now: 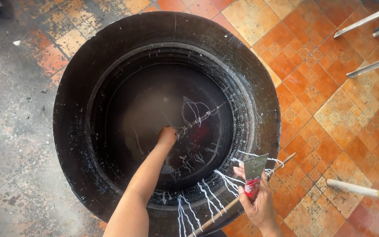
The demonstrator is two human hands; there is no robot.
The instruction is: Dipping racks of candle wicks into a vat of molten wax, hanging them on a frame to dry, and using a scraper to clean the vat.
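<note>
We look down on a tiled floor [330,114], orange to our right and grey and worn to our left; on it lies a big black tyre [75,131], flat on its side, its hollow turned up toward us and filling most of the view; white strings of glue [198,115] are drawn across the dark inside and trail in streaks over the near rim; our left hand [167,136] is reached deep into the hollow, near the middle of the inner wall, and its fingers seem curled under and pressed against the rubber where one white strand begins, though we cannot tell for sure whether they pinch anything, since they are hidden beneath the knuckles; our right hand [256,199] sits outside at the near right rim, fingers wrapped round the red handle of a putty knife [254,172], its grey blade standing upright just above the rim; a long thin stick [242,197] lies under that hand, its long axis running from lower left up to upper right across the tyre's edge; so the strands inside lie up and to the left of the blade, and the left hand is much the nearer to them; pale chair legs [365,22] show at top right, and a wooden handle [360,190] pokes in from the right
</note>
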